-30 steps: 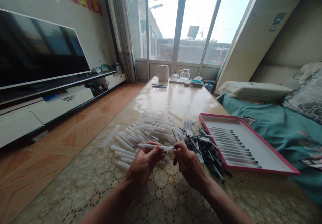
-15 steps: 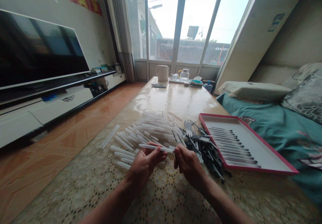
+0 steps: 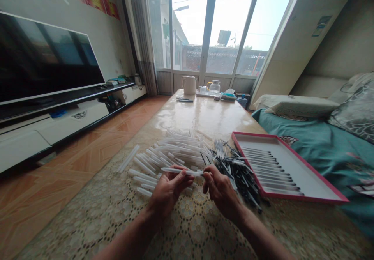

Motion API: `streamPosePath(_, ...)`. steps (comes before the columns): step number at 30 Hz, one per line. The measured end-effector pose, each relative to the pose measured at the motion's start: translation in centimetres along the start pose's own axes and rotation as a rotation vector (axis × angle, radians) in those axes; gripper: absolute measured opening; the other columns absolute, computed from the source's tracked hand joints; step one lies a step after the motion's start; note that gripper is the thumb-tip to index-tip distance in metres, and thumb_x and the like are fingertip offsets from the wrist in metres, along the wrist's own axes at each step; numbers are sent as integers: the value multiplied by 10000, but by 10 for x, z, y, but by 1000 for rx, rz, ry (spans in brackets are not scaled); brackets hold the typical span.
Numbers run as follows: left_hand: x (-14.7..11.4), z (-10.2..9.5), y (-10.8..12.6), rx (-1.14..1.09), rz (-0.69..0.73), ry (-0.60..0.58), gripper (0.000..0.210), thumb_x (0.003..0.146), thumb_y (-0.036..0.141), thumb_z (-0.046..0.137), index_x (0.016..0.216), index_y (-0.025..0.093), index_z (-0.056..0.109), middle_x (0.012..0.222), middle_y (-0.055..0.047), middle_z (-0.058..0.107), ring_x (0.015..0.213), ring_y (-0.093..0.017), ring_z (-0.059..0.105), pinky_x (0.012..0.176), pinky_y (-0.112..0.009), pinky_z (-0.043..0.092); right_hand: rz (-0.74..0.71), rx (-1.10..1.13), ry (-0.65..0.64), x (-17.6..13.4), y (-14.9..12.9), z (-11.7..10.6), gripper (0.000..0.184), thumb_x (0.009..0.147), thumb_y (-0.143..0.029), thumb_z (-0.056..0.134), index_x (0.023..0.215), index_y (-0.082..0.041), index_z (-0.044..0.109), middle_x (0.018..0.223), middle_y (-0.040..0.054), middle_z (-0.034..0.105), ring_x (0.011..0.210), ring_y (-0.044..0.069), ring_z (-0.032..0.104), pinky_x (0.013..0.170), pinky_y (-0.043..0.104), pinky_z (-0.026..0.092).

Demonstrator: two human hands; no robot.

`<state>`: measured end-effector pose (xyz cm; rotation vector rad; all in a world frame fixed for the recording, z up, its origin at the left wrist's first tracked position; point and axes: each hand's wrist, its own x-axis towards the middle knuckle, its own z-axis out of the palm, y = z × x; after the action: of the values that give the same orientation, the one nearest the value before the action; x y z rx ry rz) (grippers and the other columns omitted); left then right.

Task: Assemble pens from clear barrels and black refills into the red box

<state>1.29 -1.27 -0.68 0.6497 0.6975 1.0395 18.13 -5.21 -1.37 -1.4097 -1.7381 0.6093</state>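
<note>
Above the patterned table, my left hand [image 3: 172, 188] is closed round a translucent white pen barrel [image 3: 187, 171], which lies level and points left. My right hand [image 3: 217, 186] pinches at the barrel's right end, where a small dark part shows at the fingertips; that part looks like the end of a pen refill, mostly hidden. Just beyond both hands spreads a heap of white pen barrels [image 3: 175, 147]. To its right lies a pile of black and clear pen refills [image 3: 241, 178], close to my right hand.
A pink-rimmed tray [image 3: 315, 176] at the right holds a row of pens with dark ends [image 3: 270, 170]. Toward the window, the table [image 3: 201, 114] bears a jug [image 3: 189, 85] and a glass pot [image 3: 214, 86]. A sofa with a teal cover [image 3: 309, 139] borders the right side.
My right hand has shifted slightly right along the barrel's end, so a dark part now shows there. The left hand and the barrel hold nearly still.
</note>
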Motion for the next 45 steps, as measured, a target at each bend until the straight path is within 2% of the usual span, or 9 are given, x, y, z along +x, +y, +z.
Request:
streamPosePath(3, 2, -2, -1, 1, 11, 9, 206, 638, 187, 782, 765, 140, 627, 718, -20, 707, 690, -138, 676, 678, -227, 542, -20, -12, -7, 1, 1, 1, 185, 949, -346, 338, 930, -206, 458, 587, -32, 597, 483, 111, 534, 489, 194, 357)
streamPosePath(9, 2, -3, -2, 15, 18, -64, 179, 668, 193, 763, 759, 131, 622, 698, -20, 701, 670, -127, 672, 662, -215, 541, 40, 39, -49, 0, 3, 2, 371, 971, -395, 252, 709, -209, 436, 567, -19, 581, 450, 96, 507, 470, 189, 352)
streamPosePath(15, 2, -3, -2, -5, 22, 2, 217, 642, 189, 781, 772, 140, 614, 717, -15, 702, 687, -132, 676, 673, -222, 544, 16, 27, -33, 0, 0, 1, 180, 951, -354, 334, 947, -210, 442, 594, -36, 592, 451, 103, 497, 455, 188, 342)
streamPosePath(20, 3, -4, -2, 15, 21, -59, 199, 666, 198, 766, 769, 135, 608, 682, -18, 698, 667, -126, 675, 655, -215, 543, 37, 95, -58, -1, -1, 3, 282, 962, -381, 299, 770, -214, 422, 574, -28, 588, 437, 90, 488, 454, 183, 345)
streamPosePath(23, 3, -4, -3, 11, 18, -51, 199, 670, 196, 764, 776, 135, 607, 703, -18, 703, 673, -125, 677, 662, -215, 543, 53, 112, -54, 0, 0, 4, 324, 962, -404, 287, 732, -213, 411, 553, -27, 582, 429, 90, 493, 451, 183, 347)
streamPosePath(30, 3, -5, -2, -8, 6, 10, 241, 634, 199, 789, 779, 141, 606, 721, -19, 703, 690, -132, 678, 670, -222, 545, 26, 4, -22, 0, 1, 2, 221, 951, -358, 315, 899, -210, 470, 576, -30, 596, 426, 96, 492, 443, 183, 340)
streamPosePath(34, 3, -3, -3, -7, 7, -21, 254, 611, 212, 804, 750, 140, 604, 689, -9, 695, 664, -127, 673, 659, -219, 540, 41, 84, -65, 0, 0, 2, 245, 950, -370, 319, 806, -213, 441, 572, -28, 596, 412, 85, 479, 431, 175, 342)
streamPosePath(41, 3, -4, -6, 38, 25, -46, 230, 637, 244, 786, 744, 141, 610, 684, -16, 697, 652, -128, 664, 650, -229, 524, 179, 309, -205, 2, 5, 2, 339, 937, -467, 299, 716, -221, 376, 469, -50, 534, 316, 80, 394, 344, 179, 288)
streamPosePath(45, 1, -4, -7, 151, 53, -93, 206, 670, 270, 759, 762, 138, 630, 696, -34, 703, 652, -139, 654, 668, -264, 516, 77, 113, -93, 2, -1, -2, 340, 931, -424, 361, 709, -192, 473, 591, -9, 566, 487, 103, 503, 470, 199, 365)
